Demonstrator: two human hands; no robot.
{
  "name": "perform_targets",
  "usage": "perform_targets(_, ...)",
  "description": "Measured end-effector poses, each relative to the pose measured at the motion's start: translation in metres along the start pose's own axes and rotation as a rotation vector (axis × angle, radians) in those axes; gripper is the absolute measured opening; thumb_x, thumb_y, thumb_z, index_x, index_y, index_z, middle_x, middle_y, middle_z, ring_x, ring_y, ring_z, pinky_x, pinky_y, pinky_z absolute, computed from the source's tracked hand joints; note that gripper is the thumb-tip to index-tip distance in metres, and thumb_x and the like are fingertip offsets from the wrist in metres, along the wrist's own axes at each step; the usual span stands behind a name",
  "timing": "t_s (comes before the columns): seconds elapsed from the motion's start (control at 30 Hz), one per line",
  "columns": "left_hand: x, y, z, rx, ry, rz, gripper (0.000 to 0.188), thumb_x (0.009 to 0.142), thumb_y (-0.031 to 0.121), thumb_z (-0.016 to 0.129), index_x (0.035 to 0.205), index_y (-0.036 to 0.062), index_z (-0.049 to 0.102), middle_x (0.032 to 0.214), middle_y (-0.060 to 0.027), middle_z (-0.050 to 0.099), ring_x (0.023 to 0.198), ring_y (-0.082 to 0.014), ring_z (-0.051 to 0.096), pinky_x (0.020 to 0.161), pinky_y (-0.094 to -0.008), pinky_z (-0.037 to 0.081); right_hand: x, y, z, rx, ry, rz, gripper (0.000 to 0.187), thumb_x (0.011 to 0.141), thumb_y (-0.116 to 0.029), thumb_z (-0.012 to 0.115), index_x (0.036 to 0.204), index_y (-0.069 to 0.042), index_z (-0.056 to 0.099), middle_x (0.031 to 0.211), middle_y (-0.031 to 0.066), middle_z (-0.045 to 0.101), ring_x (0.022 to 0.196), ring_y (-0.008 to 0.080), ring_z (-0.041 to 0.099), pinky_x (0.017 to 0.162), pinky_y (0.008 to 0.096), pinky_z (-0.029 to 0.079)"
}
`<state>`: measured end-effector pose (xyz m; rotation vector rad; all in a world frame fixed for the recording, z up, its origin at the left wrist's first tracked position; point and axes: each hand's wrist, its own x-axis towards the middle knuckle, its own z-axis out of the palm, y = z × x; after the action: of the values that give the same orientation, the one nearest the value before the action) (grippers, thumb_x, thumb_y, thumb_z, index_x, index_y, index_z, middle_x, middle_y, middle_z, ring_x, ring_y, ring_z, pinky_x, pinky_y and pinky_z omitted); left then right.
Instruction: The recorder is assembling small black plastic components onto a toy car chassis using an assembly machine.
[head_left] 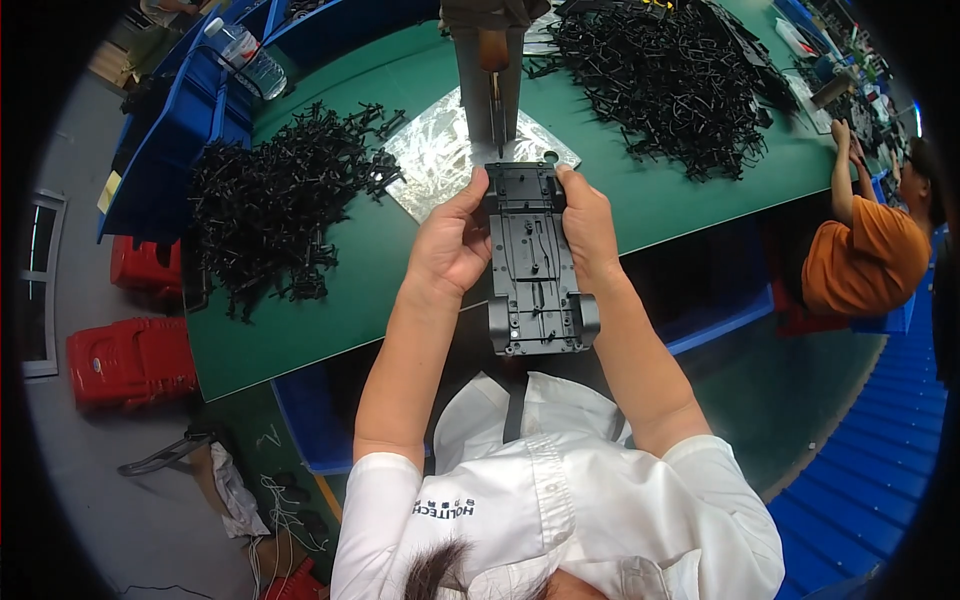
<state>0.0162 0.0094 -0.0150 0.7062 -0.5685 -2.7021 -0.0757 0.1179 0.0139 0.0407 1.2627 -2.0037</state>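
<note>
Forearms (400,370) slant up and inward from white short sleeves (380,505), bent at the elbows, bringing both hands level with each other in front of the chest. Between them is a long black plastic frame (530,260), its far end over a silvery plate (430,150) and its near end reaching past the front edge of the green table (375,270).

The left hand (450,240) grips the frame's left side near the far end: thumb straight and pointing forward along the edge, palm partly turned up, the other fingers curled in toward the underside and mostly hidden. The right hand (590,225) holds the opposite side at about the same height, thumb forward by the far corner, wrist nearly in line with the forearm; its remaining fingers are out of sight, so their spread cannot be told. Both grips are closed around the frame's edges.

Just beyond the far end, a slender shaft (497,110) points down in front of a metal column (480,80); whether it touches the frame is unclear. Heaps of small black parts lie left (270,200) and right (670,90).
</note>
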Motion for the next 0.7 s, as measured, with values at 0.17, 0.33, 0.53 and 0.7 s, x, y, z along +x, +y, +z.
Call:
perform_targets(0.17,0.005,0.002,0.003,-0.025,-0.032,-0.023,0.025,0.087,0.022,0.062,0.101,0.0015,0.058,0.096,-0.0079,0.063,0.089,-0.0180,0.061,0.081,-0.0322,0.051,0.001,-0.004,0.004,-0.005,0.022,0.005,0.026,0.090,-0.022,0.045,0.086,0.001,0.056,0.075,0.0066,0.059,0.061,0.0126,0.057,0.055,0.0275,0.048)
perform_targets(0.33,0.010,0.004,0.007,-0.039,0.022,-0.025,0.024,0.087,0.020,0.062,0.102,0.0016,0.058,0.097,-0.0083,0.063,0.091,-0.0185,0.061,0.083,-0.0322,0.051,0.008,-0.004,0.004,-0.002,0.033,-0.013,0.026,0.090,-0.022,0.045,0.085,0.001,0.056,0.075,0.0066,0.060,0.060,0.0127,0.058,0.055,0.0277,0.049)
perform_targets(0.53,0.008,0.008,0.014,-0.023,0.073,-0.001,0.024,0.086,0.020,0.062,0.101,0.0016,0.058,0.096,-0.0083,0.063,0.090,-0.0185,0.061,0.083,-0.0325,0.050,0.011,-0.006,0.007,-0.004,0.039,-0.017,0.027,0.089,-0.022,0.045,0.084,0.001,0.057,0.075,0.0069,0.060,0.060,0.0133,0.058,0.055,0.0284,0.048)
perform_targets(0.7,0.005,0.009,0.019,-0.017,0.083,0.007,0.024,0.086,0.020,0.062,0.101,0.0016,0.057,0.097,-0.0083,0.063,0.090,-0.0184,0.061,0.084,-0.0321,0.050,0.012,-0.006,0.006,-0.010,0.030,-0.015,0.028,0.090,-0.022,0.044,0.084,0.002,0.057,0.076,0.0071,0.059,0.061,0.0133,0.057,0.055,0.0284,0.048)
